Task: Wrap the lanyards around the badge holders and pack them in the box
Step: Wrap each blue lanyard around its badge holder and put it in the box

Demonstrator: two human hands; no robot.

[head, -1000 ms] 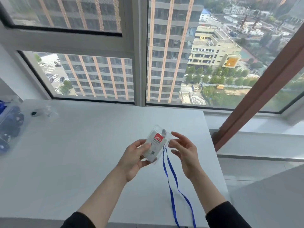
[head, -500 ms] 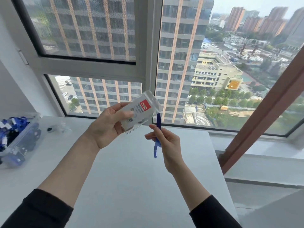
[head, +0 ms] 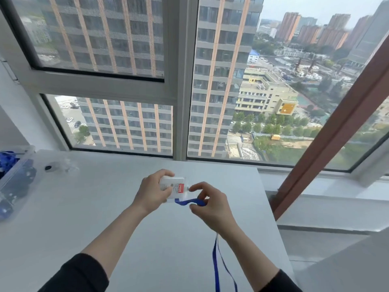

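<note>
Badge holder [head: 173, 186] held above the table [head: 105, 218], blue lanyard [head: 190, 202] along its lower edge.
The left hand [head: 151, 193] curls its fingers round the holder. At its 3 o'clock the right hand [head: 210, 204] pinches the lanyard, whose tail hangs toward 6 o'clock. A clear box [head: 14, 180] sits at 9 o'clock.

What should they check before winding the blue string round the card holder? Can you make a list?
1. Left hand grips the badge holder: ok.
2. Right hand pinches the blue lanyard beside the holder: ok.
3. Lanyard pulled taut between the hands: ok.
4. Loose tail free of snags: cannot tell, it runs out of view.
5. Wrapping finished: not ok, a long tail hangs loose.
6. Clear plastic box open: cannot tell.
</note>
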